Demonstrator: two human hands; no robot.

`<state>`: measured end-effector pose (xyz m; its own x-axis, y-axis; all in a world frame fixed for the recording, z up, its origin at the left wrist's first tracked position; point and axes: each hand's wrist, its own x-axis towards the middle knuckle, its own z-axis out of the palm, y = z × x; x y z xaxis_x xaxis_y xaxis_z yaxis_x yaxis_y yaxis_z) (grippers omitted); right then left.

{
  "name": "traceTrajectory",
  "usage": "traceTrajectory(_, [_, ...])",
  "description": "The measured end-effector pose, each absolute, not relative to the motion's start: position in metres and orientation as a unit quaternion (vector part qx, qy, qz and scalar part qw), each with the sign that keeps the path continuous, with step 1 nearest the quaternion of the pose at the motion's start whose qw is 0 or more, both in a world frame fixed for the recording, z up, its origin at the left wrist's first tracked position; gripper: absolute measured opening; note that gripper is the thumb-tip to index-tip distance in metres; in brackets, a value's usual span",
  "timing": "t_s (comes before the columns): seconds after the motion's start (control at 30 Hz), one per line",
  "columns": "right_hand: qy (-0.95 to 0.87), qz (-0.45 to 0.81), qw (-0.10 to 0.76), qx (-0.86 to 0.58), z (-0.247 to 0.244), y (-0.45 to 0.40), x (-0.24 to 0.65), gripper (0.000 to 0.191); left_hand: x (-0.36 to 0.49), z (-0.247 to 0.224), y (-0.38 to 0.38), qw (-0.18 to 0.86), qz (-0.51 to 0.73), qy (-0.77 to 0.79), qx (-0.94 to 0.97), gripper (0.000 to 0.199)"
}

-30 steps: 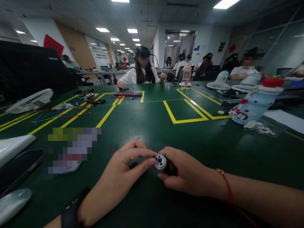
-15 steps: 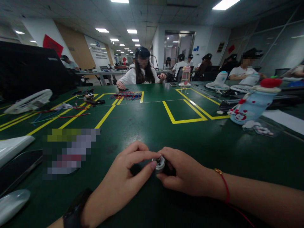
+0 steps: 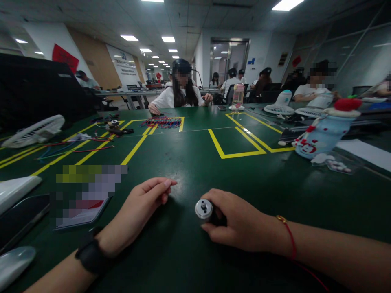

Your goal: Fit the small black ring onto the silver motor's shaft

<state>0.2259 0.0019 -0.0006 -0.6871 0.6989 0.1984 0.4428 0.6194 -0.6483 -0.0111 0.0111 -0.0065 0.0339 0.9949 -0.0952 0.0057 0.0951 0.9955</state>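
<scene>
A small round metal part (image 3: pixel 203 209) with a dark body behind it is gripped by my right hand (image 3: pixel 233 217). Its silver face, with a central shaft and small dark holes, points towards the left. My left hand (image 3: pixel 145 209) is off to the left, apart from the part, its thumb and fingers pinched together. Whether anything small sits between those fingertips cannot be made out. Both hands are low over the green table (image 3: pixel 171 162). A black band (image 3: pixel 91 254) is round my left wrist and a red string (image 3: pixel 290 236) round the right.
On the left are a mouse (image 3: pixel 16 266), a blurred card (image 3: pixel 88 211), a white fan (image 3: pixel 35 131) and loose wires (image 3: pixel 79 140). On the right stands a blue bottle (image 3: pixel 324 134). Across the table, a person (image 3: pixel 183 87) sits near a wire pile (image 3: pixel 165 123).
My left hand has moved away from the metal part to the left, and its fingers have drawn together. The part's face now shows fully; my right hand has stayed in place.
</scene>
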Motion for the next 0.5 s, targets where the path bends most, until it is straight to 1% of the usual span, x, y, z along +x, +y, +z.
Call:
traceTrajectory(0.07, [-0.873, 0.287, 0.223, -0.327, -0.001, 0.002, 0.226, 0.028, -0.013, -0.008, 0.013, 0.546, 0.481, 0.499, 0.470, 0.017])
traceTrajectory(0.27, [-0.873, 0.288, 0.215, -0.330, 0.001, 0.002, 0.227, 0.027, -0.014, -0.009, 0.013, 0.543, 0.474, 0.500, 0.480, 0.017])
traceTrajectory(0.33, [-0.873, 0.287, 0.216, -0.330, 0.001, 0.002, 0.227, 0.027, -0.012, -0.007, 0.010, 0.510, 0.435, 0.513, 0.536, 0.015])
traceTrajectory(0.4, [-0.873, 0.286, 0.216, -0.331, 0.000, 0.002, 0.227, 0.027, -0.008, -0.003, 0.006, 0.443, 0.361, 0.509, 0.644, 0.013])
traceTrajectory(0.47, [-0.872, 0.288, 0.214, -0.334, 0.000, 0.002, 0.227, 0.027, -0.003, -0.001, 0.000, 0.378, 0.287, 0.474, 0.742, 0.011])
traceTrajectory(0.5, [-0.871, 0.290, 0.213, -0.335, 0.000, 0.002, 0.227, 0.027, 0.000, 0.000, -0.003, 0.363, 0.268, 0.453, 0.769, 0.011])
